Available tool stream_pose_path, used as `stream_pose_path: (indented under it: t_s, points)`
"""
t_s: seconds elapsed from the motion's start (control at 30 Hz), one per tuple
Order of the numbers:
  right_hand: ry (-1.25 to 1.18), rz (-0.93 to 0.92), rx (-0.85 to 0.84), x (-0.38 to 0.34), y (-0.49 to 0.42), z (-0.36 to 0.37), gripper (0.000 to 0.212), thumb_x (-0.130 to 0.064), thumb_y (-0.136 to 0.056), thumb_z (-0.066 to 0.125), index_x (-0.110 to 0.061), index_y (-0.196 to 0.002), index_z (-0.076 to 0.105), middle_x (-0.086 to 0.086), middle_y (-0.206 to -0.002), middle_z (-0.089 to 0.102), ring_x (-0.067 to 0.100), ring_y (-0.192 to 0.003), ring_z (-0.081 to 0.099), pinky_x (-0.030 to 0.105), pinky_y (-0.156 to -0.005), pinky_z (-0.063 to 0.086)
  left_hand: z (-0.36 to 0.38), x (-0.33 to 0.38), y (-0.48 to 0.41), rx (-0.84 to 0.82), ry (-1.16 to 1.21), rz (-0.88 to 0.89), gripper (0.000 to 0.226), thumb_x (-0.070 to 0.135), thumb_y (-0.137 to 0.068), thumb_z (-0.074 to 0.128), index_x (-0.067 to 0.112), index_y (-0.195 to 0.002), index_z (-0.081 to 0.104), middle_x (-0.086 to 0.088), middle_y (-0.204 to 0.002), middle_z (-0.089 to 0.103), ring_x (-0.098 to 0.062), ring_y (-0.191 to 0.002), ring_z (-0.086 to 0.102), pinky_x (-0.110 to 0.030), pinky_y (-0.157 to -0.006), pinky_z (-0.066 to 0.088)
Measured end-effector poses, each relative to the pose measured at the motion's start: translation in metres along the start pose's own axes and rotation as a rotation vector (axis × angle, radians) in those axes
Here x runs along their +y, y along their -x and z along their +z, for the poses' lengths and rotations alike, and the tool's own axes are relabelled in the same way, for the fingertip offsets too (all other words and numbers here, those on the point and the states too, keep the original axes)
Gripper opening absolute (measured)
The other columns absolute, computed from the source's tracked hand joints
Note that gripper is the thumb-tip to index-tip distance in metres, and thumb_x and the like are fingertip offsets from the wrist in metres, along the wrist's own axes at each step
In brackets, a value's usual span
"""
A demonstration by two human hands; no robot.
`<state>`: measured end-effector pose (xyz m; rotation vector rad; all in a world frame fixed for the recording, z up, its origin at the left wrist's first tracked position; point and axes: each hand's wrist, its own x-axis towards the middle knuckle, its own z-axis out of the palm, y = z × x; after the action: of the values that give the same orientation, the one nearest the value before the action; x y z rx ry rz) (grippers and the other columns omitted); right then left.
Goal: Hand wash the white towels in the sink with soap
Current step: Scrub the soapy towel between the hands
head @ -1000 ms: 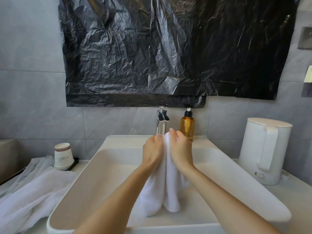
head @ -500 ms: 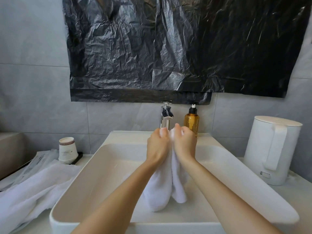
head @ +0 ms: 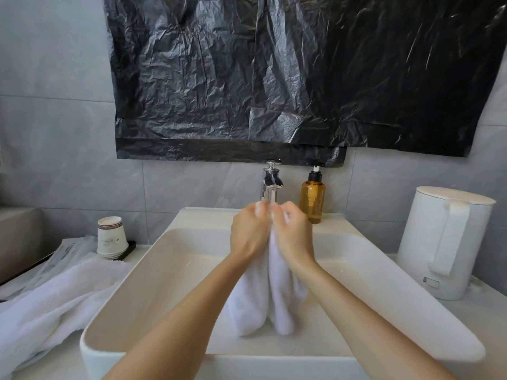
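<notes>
Count: 2 towels, 1 sink [head: 170, 270], 1 faucet [head: 270, 185], 1 soap bottle [head: 312, 198], 1 kettle [head: 444, 242], and a stack of cups [head: 111, 237] (number unclear). The left hand [head: 251, 231] and right hand [head: 293, 234] both clench the top of one towel [head: 263, 297], knuckles together, just in front of the faucet. Fingers are blurred, possibly foamy. This towel's long axis is vertical, with two lobes hanging down into the sink. The other towel [head: 55, 297] lies crumpled on the tabletop [head: 488, 325] left of the sink, against its rim.
</notes>
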<state>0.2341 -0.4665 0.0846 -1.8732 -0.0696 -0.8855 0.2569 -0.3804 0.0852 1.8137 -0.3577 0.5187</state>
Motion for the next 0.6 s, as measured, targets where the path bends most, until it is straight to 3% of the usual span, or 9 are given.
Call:
stream_pose_path:
  t_s: [0.07,0.13,0.2,0.33,0.4,0.5,0.6]
  points:
    - [-0.028,0.047,-0.052,-0.001,-0.001,0.005,0.039,-0.025,-0.098,0.049,-0.019,-0.061,0.039,-0.006,-0.057,0.041,0.012,-0.059,0.039,0.028,-0.057,0.03,-0.004,-0.004,-0.003,0.018,0.05,-0.031,0.037,0.037,-0.091,0.038,0.018,-0.063,0.05,-0.003,-0.067,0.059,-0.024,-0.069,0.048,-0.036,-0.067,0.04]
    - [-0.038,0.171,0.024,0.004,-0.016,0.0,0.034,-0.028,-0.1,0.043,-0.011,-0.074,0.056,0.004,-0.072,0.057,0.023,-0.075,0.052,0.03,-0.065,0.033,-0.001,0.0,0.002,-0.071,0.073,-0.018,0.037,0.033,-0.096,0.041,0.016,-0.065,0.049,0.006,-0.063,0.052,-0.015,-0.066,0.043,-0.033,-0.064,0.038]
    - [-0.024,0.251,0.126,0.01,-0.022,-0.009,0.035,-0.03,-0.101,0.04,-0.006,-0.088,0.061,0.01,-0.085,0.061,0.028,-0.085,0.054,0.03,-0.069,0.033,0.007,0.007,0.008,-0.154,0.068,0.027,0.036,0.033,-0.094,0.041,0.012,-0.065,0.044,0.008,-0.062,0.043,-0.011,-0.063,0.037,-0.031,-0.06,0.033]
    - [-0.023,0.05,-0.046,0.008,-0.004,-0.003,0.036,-0.028,-0.098,0.049,-0.017,-0.065,0.041,-0.007,-0.059,0.042,0.012,-0.061,0.04,0.029,-0.056,0.028,0.002,0.002,0.0,-0.032,-0.048,-0.012,0.034,0.041,-0.081,0.036,0.015,-0.061,0.045,-0.005,-0.06,0.05,-0.02,-0.063,0.039,-0.034,-0.06,0.034]
    - [-0.079,0.083,-0.095,0.007,-0.005,0.002,0.037,-0.026,-0.098,0.05,-0.021,-0.062,0.042,-0.009,-0.057,0.043,0.008,-0.059,0.04,0.027,-0.057,0.031,-0.003,-0.002,-0.002,-0.001,-0.011,-0.03,0.035,0.04,-0.084,0.041,0.015,-0.063,0.053,0.001,-0.061,0.055,-0.018,-0.063,0.044,-0.031,-0.058,0.037]
    - [-0.125,0.274,0.022,0.014,-0.021,-0.005,0.03,-0.03,-0.099,0.045,-0.013,-0.077,0.058,0.003,-0.075,0.059,0.021,-0.077,0.054,0.032,-0.07,0.039,0.004,0.005,0.008,-0.087,0.084,0.01,0.04,0.029,-0.095,0.05,0.024,-0.055,0.053,0.013,-0.049,0.049,-0.004,-0.053,0.042,-0.02,-0.05,0.035]
    - [-0.087,0.201,0.007,0.012,-0.01,-0.008,0.036,-0.029,-0.097,0.049,-0.016,-0.065,0.044,-0.004,-0.061,0.046,0.017,-0.067,0.044,0.031,-0.061,0.032,0.007,0.003,0.004,-0.069,0.12,-0.047,0.041,0.027,-0.095,0.048,0.021,-0.055,0.043,0.012,-0.049,0.04,-0.011,-0.055,0.036,-0.027,-0.055,0.031]
